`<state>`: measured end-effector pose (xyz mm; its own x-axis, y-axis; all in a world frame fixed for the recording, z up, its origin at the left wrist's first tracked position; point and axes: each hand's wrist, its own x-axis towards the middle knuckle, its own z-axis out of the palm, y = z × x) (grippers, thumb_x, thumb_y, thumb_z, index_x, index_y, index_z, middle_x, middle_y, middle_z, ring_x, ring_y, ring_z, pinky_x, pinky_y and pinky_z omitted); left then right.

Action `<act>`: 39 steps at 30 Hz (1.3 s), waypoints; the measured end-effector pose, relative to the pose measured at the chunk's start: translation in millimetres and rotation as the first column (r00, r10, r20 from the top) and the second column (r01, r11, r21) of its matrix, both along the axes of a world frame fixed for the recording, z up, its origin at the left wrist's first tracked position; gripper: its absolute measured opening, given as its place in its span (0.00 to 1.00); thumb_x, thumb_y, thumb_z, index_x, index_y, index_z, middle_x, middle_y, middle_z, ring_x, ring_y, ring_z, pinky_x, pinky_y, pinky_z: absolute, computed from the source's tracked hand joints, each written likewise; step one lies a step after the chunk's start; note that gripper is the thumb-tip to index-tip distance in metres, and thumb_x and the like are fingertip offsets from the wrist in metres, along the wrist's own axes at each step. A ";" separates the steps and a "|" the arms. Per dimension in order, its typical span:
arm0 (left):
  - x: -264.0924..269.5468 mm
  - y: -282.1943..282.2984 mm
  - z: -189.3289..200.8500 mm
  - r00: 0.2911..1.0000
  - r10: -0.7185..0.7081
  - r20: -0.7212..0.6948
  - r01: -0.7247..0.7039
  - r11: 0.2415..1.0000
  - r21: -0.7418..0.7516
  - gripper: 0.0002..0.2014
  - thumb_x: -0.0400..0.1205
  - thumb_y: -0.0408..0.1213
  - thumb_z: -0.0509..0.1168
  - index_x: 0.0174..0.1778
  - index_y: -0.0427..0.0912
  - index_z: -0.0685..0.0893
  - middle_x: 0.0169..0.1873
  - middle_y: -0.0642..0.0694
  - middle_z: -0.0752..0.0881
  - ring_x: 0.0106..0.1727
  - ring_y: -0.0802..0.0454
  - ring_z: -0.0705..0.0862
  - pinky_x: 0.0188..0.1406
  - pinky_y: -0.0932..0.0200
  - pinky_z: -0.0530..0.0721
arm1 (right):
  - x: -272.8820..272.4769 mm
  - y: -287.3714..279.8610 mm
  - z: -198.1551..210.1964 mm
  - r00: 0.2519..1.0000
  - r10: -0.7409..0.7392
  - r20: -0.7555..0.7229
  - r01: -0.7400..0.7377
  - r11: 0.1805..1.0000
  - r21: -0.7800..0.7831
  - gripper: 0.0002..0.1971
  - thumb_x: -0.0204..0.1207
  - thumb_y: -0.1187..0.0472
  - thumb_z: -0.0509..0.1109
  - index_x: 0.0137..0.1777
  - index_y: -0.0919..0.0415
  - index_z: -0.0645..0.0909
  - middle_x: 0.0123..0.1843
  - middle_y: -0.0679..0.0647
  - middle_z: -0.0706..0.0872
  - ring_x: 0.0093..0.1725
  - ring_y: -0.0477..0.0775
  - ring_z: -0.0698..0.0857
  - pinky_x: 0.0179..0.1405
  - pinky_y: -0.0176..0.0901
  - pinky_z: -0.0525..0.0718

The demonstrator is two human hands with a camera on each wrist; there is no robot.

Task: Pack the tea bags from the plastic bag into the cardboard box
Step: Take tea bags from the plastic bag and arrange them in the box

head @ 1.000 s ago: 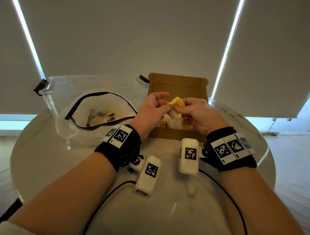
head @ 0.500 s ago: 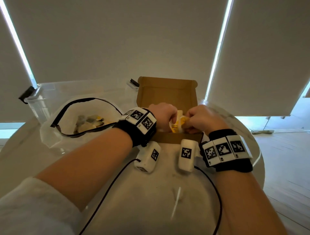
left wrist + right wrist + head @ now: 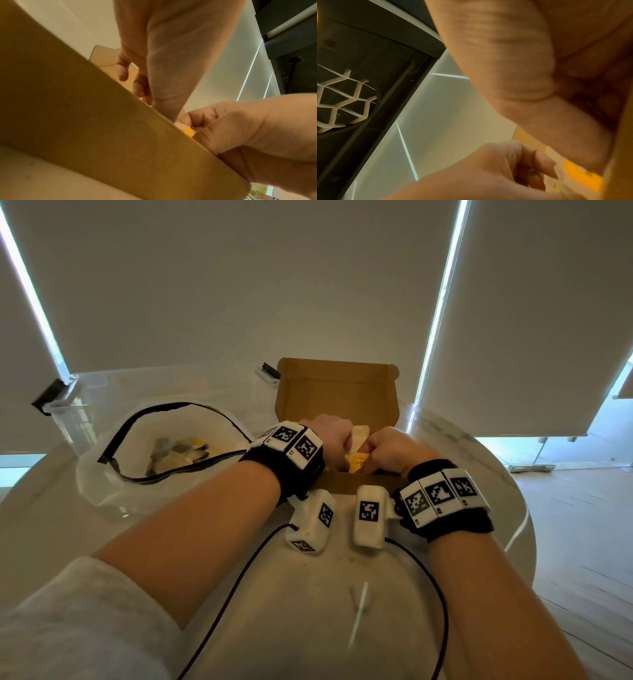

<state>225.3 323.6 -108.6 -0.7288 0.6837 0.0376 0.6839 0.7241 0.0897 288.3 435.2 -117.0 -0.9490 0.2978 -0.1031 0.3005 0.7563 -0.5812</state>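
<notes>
Both hands have dropped from above the box (image 3: 337,392) into it: left hand (image 3: 330,436) and right hand (image 3: 394,448) each pinch the tea bag (image 3: 358,453) (low inside, near wall). Placement looks imminent; the bag (image 3: 102,474) at 10 o'clock holds more.

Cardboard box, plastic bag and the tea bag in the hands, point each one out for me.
cardboard box (image 3: 337,392): head view, inside of its raised lid.
plastic bag (image 3: 137,491): head view, near clear wall below the zipper.
tea bag (image 3: 358,463): head view, yellow part between the hands.
</notes>
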 end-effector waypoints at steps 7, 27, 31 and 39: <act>6.9 -10.0 4.7 0.987 -0.032 0.155 -0.015 0.956 0.293 0.18 0.77 0.29 0.67 0.62 0.46 0.78 0.56 0.49 0.77 0.56 0.51 0.78 0.50 0.59 0.82 | -7.5 5.4 -7.0 0.995 -0.089 -0.049 0.090 0.996 0.019 0.17 0.67 0.67 0.78 0.52 0.60 0.76 0.45 0.54 0.79 0.45 0.52 0.79 0.52 0.46 0.81; 39.1 -244.2 12.9 0.811 0.578 0.087 -0.374 0.397 0.838 0.15 0.73 0.29 0.66 0.32 0.59 0.87 0.63 0.55 0.78 0.70 0.53 0.65 0.68 0.61 0.58 | 1.4 -77.9 22.4 0.782 0.173 -0.599 -0.199 0.980 0.023 0.11 0.80 0.65 0.66 0.58 0.54 0.82 0.51 0.43 0.82 0.53 0.42 0.81 0.53 0.31 0.79; 30.2 -238.8 -3.0 0.793 0.590 0.149 -0.545 0.579 0.606 0.05 0.76 0.43 0.70 0.44 0.58 0.89 0.73 0.49 0.71 0.76 0.47 0.60 0.74 0.54 0.56 | -5.8 -152.8 27.8 0.625 0.542 -0.561 -0.564 0.811 0.156 0.09 0.79 0.66 0.67 0.55 0.57 0.85 0.49 0.45 0.84 0.45 0.36 0.80 0.44 0.18 0.76; 19.9 -236.3 -29.8 0.699 0.690 0.188 -0.715 0.663 0.223 0.48 0.70 0.49 0.76 0.81 0.55 0.53 0.81 0.41 0.43 0.80 0.34 0.45 0.75 0.33 0.63 | -54.5 -220.0 22.9 0.590 0.776 0.224 -0.773 0.464 0.433 0.17 0.78 0.57 0.69 0.66 0.56 0.75 0.53 0.48 0.81 0.53 0.50 0.80 0.53 0.31 0.75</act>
<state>245.2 87.2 -138.5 -0.9968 -0.0609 0.0516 -0.0371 0.9257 0.3763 233.7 215.1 -94.0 -0.8144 -0.5538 -0.1733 -0.5422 0.8326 -0.1127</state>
